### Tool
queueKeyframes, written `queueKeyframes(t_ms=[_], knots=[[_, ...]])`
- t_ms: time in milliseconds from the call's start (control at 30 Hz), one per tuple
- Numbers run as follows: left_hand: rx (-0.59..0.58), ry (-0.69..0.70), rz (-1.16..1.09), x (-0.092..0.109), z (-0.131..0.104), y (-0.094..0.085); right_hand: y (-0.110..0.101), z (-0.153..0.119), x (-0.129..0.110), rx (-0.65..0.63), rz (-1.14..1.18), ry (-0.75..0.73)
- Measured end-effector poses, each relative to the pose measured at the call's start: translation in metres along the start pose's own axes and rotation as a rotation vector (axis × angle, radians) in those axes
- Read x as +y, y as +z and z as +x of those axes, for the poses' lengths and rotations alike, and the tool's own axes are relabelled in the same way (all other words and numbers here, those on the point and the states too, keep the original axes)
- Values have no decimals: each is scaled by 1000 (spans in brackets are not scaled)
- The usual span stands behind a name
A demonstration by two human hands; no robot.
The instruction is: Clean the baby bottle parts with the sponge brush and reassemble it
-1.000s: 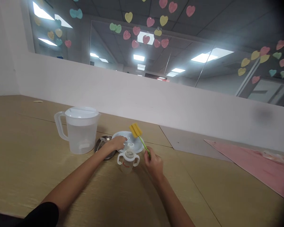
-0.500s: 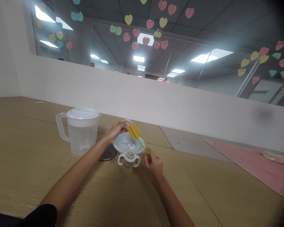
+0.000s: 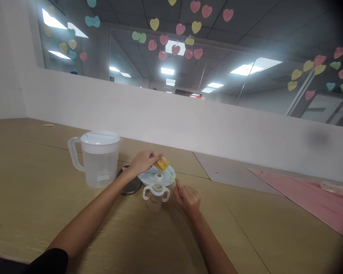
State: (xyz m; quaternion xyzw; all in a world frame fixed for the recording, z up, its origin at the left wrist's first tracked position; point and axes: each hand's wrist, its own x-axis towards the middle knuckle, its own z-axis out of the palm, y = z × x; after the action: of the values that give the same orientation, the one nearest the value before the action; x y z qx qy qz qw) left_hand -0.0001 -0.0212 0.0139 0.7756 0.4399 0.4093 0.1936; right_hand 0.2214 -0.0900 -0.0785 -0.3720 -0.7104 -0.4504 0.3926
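Sponge brush point(image 3: 161, 166), one, in right hand point(image 3: 189, 198); one bottle point(image 3: 154, 201), one pitcher point(image 3: 100, 163).

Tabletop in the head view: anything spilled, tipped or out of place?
No spill shows, and the two-handled bottle stands upright. One thing looks stray: a small pale scrap, far back and left of the pitcher, lying near the wall, apart from the rest. It's too small to identify.

The wood-toned table point(image 3: 108, 243) supports a lidded translucent pitcher point(image 3: 100, 165), a round metal dish point(image 3: 132, 187), a pale shallow bowl point(image 3: 146, 178) and an upright two-handled bottle point(image 3: 154, 201). A pink sheet point(image 3: 305, 199) lies at right; a small pale strip point(image 3: 48, 125), far left.
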Motion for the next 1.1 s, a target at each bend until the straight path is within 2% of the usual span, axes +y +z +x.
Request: queueKeyframes(t_ms=[100,200,433,533,633,733,967,1100], knots=[[-20,-25,4,-5,4,-6,0,3,-2,11,-13,-22],[-12,21,25,-15,10,-15,2,3,-1,-7,-18,-25],[-32,7,363,-30,11,-38,8,3,-1,-5,37,-32],[3,-98,642,-36,8,-35,7,4,0,17,35,68],[-124,-200,784,-47,8,-28,5,5,1,38,17,144],[-244,-238,795,-60,9,-22,5,5,1,40,15,135],[-299,-277,808,-76,12,-24,7,3,-1,1,37,122],[-340,-269,798,-76,10,-13,8,3,-1,-3,54,114]])
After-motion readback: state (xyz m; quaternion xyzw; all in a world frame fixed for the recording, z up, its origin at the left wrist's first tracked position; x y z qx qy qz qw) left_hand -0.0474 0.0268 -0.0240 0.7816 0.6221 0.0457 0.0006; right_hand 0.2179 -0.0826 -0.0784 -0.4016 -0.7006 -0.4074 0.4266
